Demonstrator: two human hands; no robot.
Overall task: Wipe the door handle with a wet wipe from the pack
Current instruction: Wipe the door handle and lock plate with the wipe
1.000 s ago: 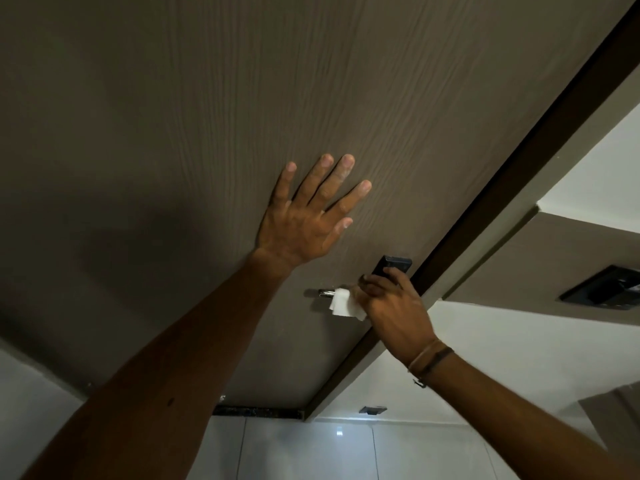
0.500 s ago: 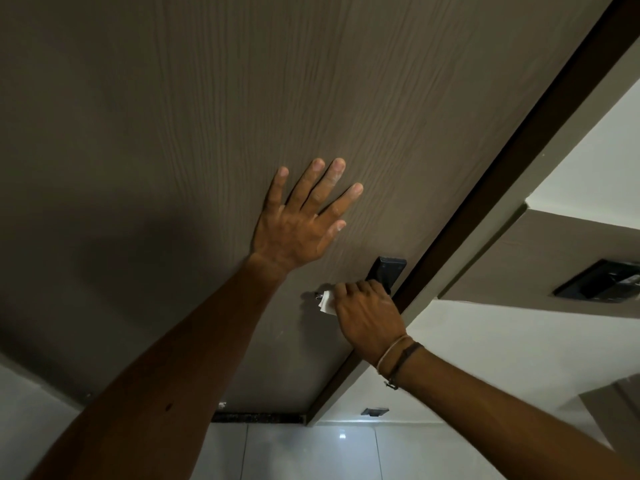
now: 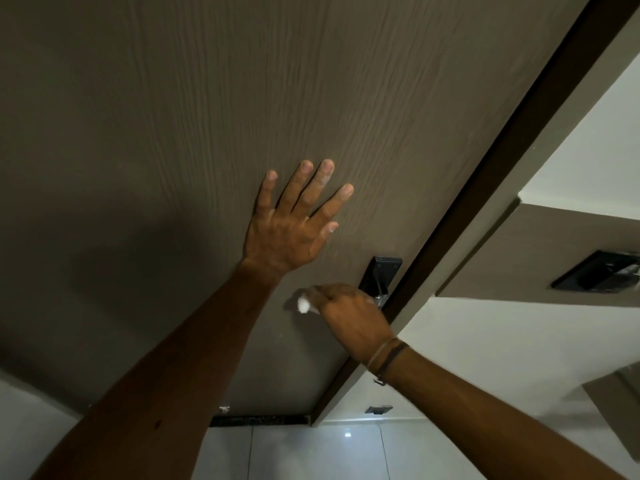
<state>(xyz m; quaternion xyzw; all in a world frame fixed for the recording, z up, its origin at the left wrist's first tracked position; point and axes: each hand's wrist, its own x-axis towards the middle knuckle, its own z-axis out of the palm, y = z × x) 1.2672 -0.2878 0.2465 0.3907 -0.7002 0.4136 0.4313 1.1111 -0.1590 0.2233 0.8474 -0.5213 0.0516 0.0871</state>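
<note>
Brown wood-grain door [image 3: 207, 116] fills most of view, dark frame strip [image 3: 512, 161] along its right edge. White wall [image 3: 502, 341] right, black switch plate [image 3: 595, 275] on brown panel [image 3: 540, 251] far right. Glossy white tiles [image 3: 311, 455] near bottom, small dark fitting [image 3: 379, 409] above them.

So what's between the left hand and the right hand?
Only bare door, in the head view: left hand flat above, right hand gripping the wipe.

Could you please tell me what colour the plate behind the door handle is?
Black; the plate shows best in the head view, beside the right hand.
</note>
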